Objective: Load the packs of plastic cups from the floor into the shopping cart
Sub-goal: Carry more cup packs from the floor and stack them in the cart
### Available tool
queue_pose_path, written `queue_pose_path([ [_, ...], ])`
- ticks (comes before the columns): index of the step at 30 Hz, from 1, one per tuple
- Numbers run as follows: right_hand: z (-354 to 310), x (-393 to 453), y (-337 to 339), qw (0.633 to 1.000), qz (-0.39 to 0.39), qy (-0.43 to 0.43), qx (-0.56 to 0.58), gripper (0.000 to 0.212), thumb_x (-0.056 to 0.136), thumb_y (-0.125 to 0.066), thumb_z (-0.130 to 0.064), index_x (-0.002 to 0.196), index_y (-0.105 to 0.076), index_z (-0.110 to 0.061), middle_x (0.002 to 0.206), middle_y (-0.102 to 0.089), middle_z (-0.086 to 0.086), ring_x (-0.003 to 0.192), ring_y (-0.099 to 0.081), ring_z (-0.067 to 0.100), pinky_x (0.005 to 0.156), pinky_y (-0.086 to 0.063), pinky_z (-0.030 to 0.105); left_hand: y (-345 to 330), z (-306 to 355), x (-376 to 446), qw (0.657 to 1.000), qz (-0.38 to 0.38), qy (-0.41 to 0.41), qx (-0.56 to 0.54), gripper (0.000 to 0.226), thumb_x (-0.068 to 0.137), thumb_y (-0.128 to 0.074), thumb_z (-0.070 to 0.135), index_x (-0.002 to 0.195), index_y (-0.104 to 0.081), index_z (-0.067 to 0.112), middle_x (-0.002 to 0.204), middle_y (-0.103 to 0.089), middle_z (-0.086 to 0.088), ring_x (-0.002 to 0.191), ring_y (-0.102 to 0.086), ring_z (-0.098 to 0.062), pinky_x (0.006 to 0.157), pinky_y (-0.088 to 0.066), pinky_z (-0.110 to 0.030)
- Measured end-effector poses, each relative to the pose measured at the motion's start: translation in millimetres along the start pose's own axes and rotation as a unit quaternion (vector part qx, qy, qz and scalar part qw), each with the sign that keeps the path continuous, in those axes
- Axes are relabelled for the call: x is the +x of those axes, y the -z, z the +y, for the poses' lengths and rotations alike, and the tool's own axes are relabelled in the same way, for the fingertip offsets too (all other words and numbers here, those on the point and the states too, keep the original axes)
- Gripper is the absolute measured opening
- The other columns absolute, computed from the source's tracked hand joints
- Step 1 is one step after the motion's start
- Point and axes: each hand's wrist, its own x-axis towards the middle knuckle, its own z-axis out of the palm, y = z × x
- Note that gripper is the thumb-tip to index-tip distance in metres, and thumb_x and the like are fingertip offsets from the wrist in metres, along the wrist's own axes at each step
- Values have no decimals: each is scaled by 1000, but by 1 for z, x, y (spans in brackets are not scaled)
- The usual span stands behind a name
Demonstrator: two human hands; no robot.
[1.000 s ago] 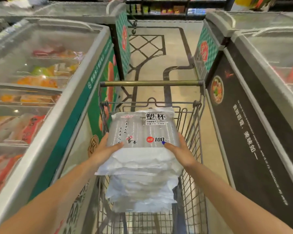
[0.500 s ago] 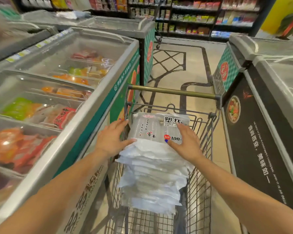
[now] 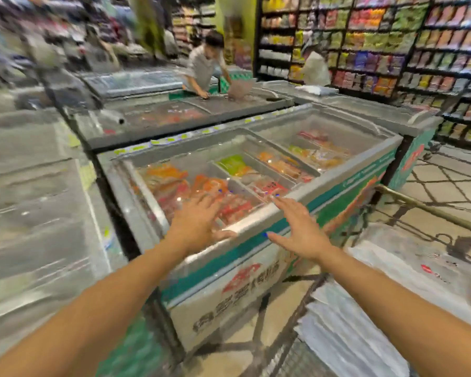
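Observation:
The wire shopping cart [image 3: 416, 202] stands at the right edge of the head view. A stack of clear packs of plastic cups [image 3: 370, 308] lies inside it. My left hand [image 3: 199, 221] is held out with spread fingers in front of the freezer's front rim and holds nothing. My right hand [image 3: 299, 227] hovers beside it, fingers straight, also empty and well left of the cart. No packs on the floor are in view. The picture is blurred by motion.
A chest freezer [image 3: 256, 227] with glass lids and frozen food packs stands right in front of me, with more freezers to the left and behind. A person [image 3: 204, 66] leans over a far freezer. Shelves of snacks [image 3: 392, 44] line the back right.
Both hands let go of the top pack in the cart and swung left, now empty. My view turned left, so the cart moved to the right edge.

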Motion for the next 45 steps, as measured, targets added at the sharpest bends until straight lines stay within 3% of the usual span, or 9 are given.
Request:
queue_pose_path([
  [8,-293,7,-111,965,-67,250,44,86,78,-60,-65,151,-33,-26,157,-34,-1,146,-27,20,119,-26,42,106,-131,-331,952,51,295,63,99,67,-28,86,146,-39,27,148,-44,-2,130,-45,-28,102,-42,-42],
  [13,-467,-34,-184,910,-130,385,78,93,73,-43,-75,154,-24,-32,161,-24,-7,149,-19,18,121,-20,42,153,-163,-546,869,38,480,113,104,65,-19,90,151,-24,32,155,-32,0,138,-35,-25,111,-34,-42],
  [20,-660,-126,-270,797,-237,545,105,86,83,-61,-60,153,-26,-24,160,-27,2,148,-21,25,119,-16,41,186,-114,-763,724,41,676,129,105,63,-20,91,151,-20,34,158,-24,5,140,-31,-22,111,-31,-39],
  [22,-705,-152,-292,767,-265,573,114,82,87,-65,-52,153,-27,-23,159,-28,4,148,-21,25,119,-13,38,186,-98,-805,684,33,715,140,93,73,-31,85,151,-17,36,158,-22,7,140,-30,-21,110,-33,-42],
  [24,-745,-174,-315,735,-285,603,122,87,81,-56,-65,153,-28,-24,159,-29,3,147,-23,24,119,-14,40,187,-88,-841,644,30,752,138,88,79,-42,79,151,-15,37,159,-19,9,142,-28,-21,112,-32,-44],
  [26,-782,-191,-340,705,-297,631,126,93,74,-43,-73,153,-28,-27,158,-29,1,145,-25,24,118,-20,41,187,-86,-870,608,24,780,144,88,79,-43,79,151,-14,38,160,-18,9,142,-27,-21,112,-32,-44],
  [31,-865,-213,-388,644,-309,685,140,85,80,-49,-66,153,-27,-28,159,-28,-2,145,-23,19,115,-18,30,186,-109,-929,532,41,832,151,90,75,-40,84,149,-20,38,157,-26,7,137,-35,-23,110,-35,-43],
  [34,-906,-214,-414,614,-322,707,139,79,87,-61,-55,153,-27,-28,159,-26,-4,145,-22,18,117,-18,32,187,-127,-943,504,46,848,158,86,78,-44,79,150,-21,37,156,-28,5,138,-33,-22,112,-32,-40],
  [45,-984,-287,-495,524,-372,758,114,80,86,-63,-55,153,-29,-27,159,-26,-7,143,-24,19,116,-22,33,159,-104,-1013,384,52,914,121,87,77,-45,80,149,-21,38,158,-23,8,141,-29,-21,112,-28,-41],
])
